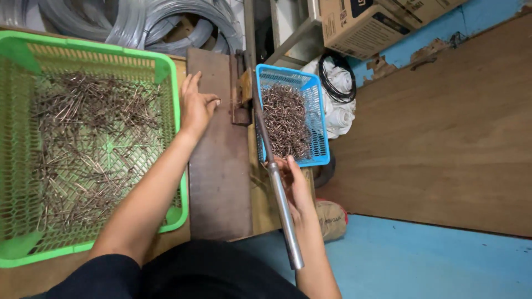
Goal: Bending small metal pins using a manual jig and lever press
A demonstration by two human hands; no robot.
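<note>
The person sits at a wooden worktop (260,205) with a small bending jig (241,91) fixed on a dark metal plate (219,166) as the centre of the work. The left hand (195,105) rests on the plate just left of the jig, its fingers (209,101) pressed together and pinching what seems to be a short wire piece at the jig; the piece itself is too small to make out. The right hand (296,185) is wrapped around the long steel lever (280,191) that runs back from the jig toward the person. Left of the jig a green basket (169,66) holds a wide, thin layer of straight wire pieces (88,144). Right of the jig a blue basket (318,127) holds a heap of bent wire hooks (285,119). Judging by the two lots, a fair share is already bent, but many straight pieces remain.
</note>
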